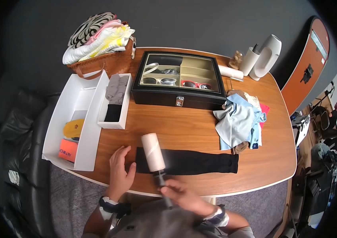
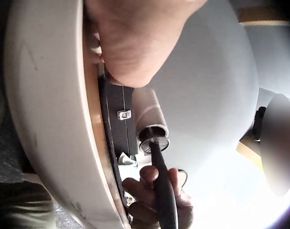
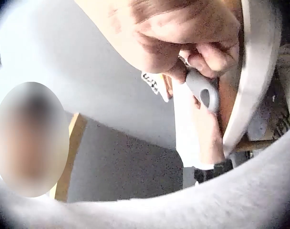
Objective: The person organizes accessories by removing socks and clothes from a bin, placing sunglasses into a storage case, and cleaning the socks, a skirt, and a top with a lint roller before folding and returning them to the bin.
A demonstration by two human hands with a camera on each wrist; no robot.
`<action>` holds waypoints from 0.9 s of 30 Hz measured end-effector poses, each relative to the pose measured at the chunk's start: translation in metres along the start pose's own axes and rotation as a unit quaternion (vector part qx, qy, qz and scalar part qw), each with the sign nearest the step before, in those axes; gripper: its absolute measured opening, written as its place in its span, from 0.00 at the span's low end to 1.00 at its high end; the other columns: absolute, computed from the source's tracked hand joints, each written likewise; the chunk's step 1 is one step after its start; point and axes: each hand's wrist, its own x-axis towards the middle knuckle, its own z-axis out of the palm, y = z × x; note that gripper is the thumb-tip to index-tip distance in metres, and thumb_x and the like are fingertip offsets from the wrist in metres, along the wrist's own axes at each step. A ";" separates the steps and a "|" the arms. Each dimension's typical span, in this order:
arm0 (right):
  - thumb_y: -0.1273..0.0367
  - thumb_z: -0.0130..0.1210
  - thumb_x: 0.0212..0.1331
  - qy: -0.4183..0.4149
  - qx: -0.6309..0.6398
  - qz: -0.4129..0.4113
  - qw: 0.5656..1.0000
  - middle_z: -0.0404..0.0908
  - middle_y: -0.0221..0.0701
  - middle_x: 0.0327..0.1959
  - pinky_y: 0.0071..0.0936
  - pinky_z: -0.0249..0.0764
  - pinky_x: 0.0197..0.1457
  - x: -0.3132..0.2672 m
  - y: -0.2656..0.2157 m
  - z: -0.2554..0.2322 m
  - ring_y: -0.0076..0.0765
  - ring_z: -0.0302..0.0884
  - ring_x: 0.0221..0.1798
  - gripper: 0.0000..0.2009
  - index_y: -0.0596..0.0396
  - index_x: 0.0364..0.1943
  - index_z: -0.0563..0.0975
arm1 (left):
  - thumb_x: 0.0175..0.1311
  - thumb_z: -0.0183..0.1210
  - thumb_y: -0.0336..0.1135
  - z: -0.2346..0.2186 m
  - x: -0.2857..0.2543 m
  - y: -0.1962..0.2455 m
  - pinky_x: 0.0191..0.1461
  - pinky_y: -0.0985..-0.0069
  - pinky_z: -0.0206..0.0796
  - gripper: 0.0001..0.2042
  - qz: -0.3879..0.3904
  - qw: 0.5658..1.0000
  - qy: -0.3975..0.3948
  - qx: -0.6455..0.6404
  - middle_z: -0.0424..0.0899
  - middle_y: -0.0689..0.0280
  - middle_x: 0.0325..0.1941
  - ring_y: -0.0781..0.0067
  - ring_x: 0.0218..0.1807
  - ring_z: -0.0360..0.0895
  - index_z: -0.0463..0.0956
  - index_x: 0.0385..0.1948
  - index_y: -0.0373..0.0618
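Observation:
My right hand grips the dark handle of a lint roller, held above the left part of a long black cloth lying flat on the table. In the left wrist view the right hand has its fingers round the handle, with the roller beyond. My left hand rests by the cloth's left end, fingers extended, holding nothing. The right wrist view shows the right hand curled at the grey handle end.
A black glasses case stands at the back. White boxes with folded items are at the left, below a brown bag of clothes. Crumpled clothes lie at the right, near a white roll and a white vase.

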 end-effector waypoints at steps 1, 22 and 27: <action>0.62 0.54 0.78 -0.033 0.010 0.023 0.999 0.71 0.18 0.26 0.21 0.63 0.29 0.003 -0.002 0.007 0.15 0.66 0.26 0.12 0.55 0.40 0.78 | 0.62 0.62 0.27 0.000 -0.001 0.000 0.77 0.53 0.53 0.29 -0.002 1.000 0.000 -0.001 0.76 0.53 0.67 0.47 0.73 0.66 0.68 0.68 0.41; 0.59 0.50 0.78 -0.014 -0.107 0.179 0.978 0.75 0.26 0.19 0.24 0.72 0.19 -0.006 -0.040 -0.004 0.22 0.74 0.17 0.17 0.61 0.48 0.78 | 0.56 0.61 0.25 0.001 0.001 0.007 0.74 0.53 0.57 0.19 0.020 0.998 -0.017 0.054 0.76 0.58 0.64 0.47 0.72 0.67 0.86 0.51 0.51; 0.58 0.52 0.78 0.072 -0.075 0.171 0.980 0.76 0.28 0.18 0.23 0.73 0.19 -0.031 -0.029 -0.035 0.23 0.76 0.17 0.17 0.61 0.45 0.77 | 0.57 0.61 0.25 0.002 0.002 0.010 0.74 0.53 0.57 0.19 0.021 0.998 -0.017 0.061 0.76 0.58 0.64 0.48 0.72 0.67 0.85 0.52 0.50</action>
